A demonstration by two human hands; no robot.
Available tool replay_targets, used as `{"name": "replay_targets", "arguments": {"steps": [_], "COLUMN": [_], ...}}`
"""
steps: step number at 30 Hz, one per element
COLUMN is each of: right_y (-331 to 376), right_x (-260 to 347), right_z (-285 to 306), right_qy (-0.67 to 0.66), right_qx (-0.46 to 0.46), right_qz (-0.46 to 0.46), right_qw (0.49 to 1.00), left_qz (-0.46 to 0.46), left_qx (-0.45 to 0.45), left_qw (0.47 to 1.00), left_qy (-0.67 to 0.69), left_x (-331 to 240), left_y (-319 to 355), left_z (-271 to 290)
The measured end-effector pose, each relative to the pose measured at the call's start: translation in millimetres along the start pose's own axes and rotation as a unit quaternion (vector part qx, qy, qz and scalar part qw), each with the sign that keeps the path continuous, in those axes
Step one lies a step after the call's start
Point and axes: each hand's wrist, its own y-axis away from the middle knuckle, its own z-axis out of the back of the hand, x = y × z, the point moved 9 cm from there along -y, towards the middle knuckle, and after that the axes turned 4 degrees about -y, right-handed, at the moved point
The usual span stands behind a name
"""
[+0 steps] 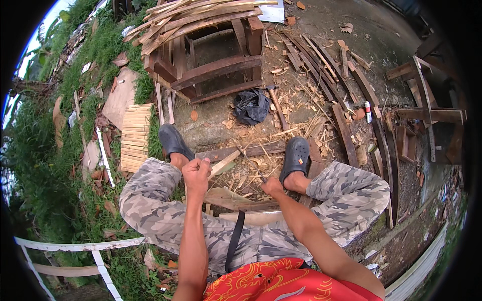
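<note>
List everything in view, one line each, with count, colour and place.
wooden frame: one, reddish brown, top centre
slats: many, pale wood, piled on the frame
slat stack: one, pale, left on the grass
bag: one, black, centre ground
hammer: one, wooden handle, right of the bag
planks: several, dark, right
shavings: many, pale, round the feet
clogs: two, dark grey, on the feet
stick: one, pale, in the left hand
left hand: fist on the stick
right hand: on a thin tool, unclear
</note>
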Motion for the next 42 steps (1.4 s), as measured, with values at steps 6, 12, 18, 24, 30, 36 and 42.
{"name": "replay_targets", "arguments": {"steps": [6,12,18,24,30,36,42], "right_y": [46.9,91.9,55.2,83.9,73.7,100.6,70.0], "right_x": [83.8,148.1,87.8,146.8,141.7,167.9,133.5], "right_z": [20.1,9.5,15.3,11.1,26.8,23.4,34.3], "right_qy": [-0.014,-0.128,-0.027,-0.032,-0.037,-0.012,-0.032], "right_qx": [-0.031,-0.057,-0.043,-0.014,0.003,0.005,-0.016], "right_qz": [0.238,0.421,0.178,0.341,0.238,0.41,0.271], "right_qw": [0.971,0.896,0.983,0.939,0.971,0.912,0.962], "left_qz": [0.002,-0.012,-0.014,0.003,-0.008,-0.006,-0.019], "left_qx": [0.024,-0.001,-0.008,-0.001,0.01,0.009,-0.009], "left_qw": [1.0,1.0,1.0,1.0,0.998,0.999,0.997], "left_qy": [0.014,-0.026,-0.006,-0.022,-0.06,-0.053,-0.07], "left_x": [2.9,2.2,-3.7,1.4,0.0,1.7,-2.7], "left_y": [-3.1,-3.3,-1.1,0.7,5.3,6.8,6.5], "left_z": [-1.9,5.1,9.8,6.4,12.0,15.5,17.3]}}
